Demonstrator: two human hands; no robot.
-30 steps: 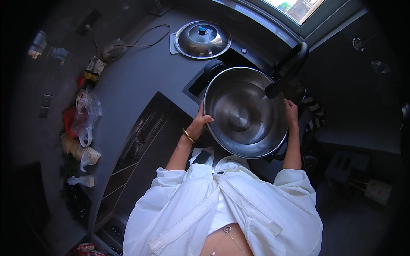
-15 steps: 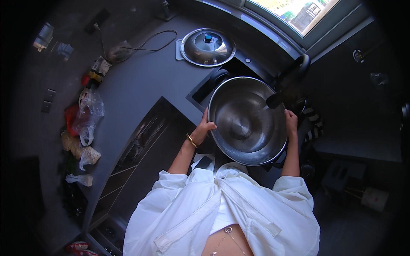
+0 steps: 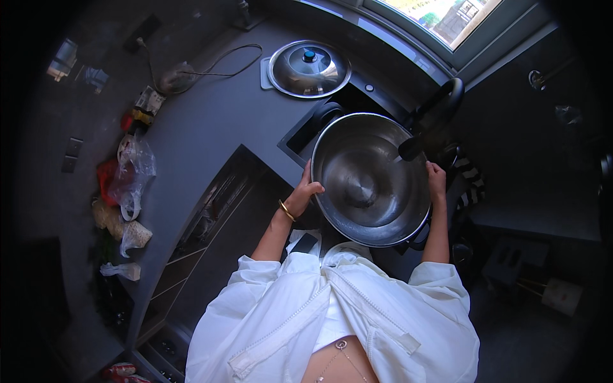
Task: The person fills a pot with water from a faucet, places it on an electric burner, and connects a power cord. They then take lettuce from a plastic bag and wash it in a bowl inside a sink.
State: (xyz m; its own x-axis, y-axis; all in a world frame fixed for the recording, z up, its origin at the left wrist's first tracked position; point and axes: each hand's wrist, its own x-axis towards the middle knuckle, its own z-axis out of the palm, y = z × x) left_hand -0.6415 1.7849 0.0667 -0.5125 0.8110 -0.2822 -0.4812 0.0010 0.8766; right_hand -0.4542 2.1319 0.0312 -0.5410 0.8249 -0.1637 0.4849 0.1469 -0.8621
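A wide steel wok (image 3: 345, 210) is held up over the sink (image 3: 295, 142), its hollow facing up. My left hand (image 3: 302, 193), with a gold bangle at the wrist, grips the left rim, thumb over the edge and fingers hidden behind. On the opposite side my right hand (image 3: 436, 181) is closed on the right rim. The black faucet (image 3: 412, 148) reaches over the wok, and a thin stream seems to run from its spout into it. One black handle (image 3: 327, 115) shows at the wok's upper left, another (image 3: 420, 237) at its lower right.
A domed steel lid (image 3: 311, 71) with a blue-topped knob lies on the grey counter (image 3: 211, 121) behind the sink. Plastic bags (image 3: 133, 169) of food line the left wall. A cable (image 3: 223, 69) loops over the counter. Striped cloth (image 3: 469, 182) is right of my right hand.
Almost nothing differs. Both hands keep their hold on the wok, and the view has shifted very slightly.
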